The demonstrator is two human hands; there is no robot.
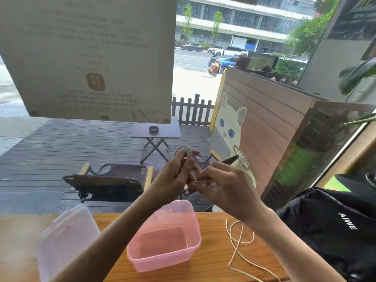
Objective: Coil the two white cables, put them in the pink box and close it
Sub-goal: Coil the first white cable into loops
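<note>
A coiled white cable (188, 151) is wound in loops and held up above the table by my left hand (177, 171). My right hand (223, 184) pinches the loose end of that same cable just to the right of the coil. Below them stands the pink box (195, 239), open and with nothing in it. Its translucent lid (65, 237) lies to the left on the table. A second white cable (240, 243) lies loose and uncoiled on the wooden table (211, 263), right of the box and partly under my right forearm.
A black backpack (333, 226) fills the table's right end, close to the loose cable. A window pane with a large paper notice (89, 58) rises directly behind the table. Outside are folding chairs and a small table.
</note>
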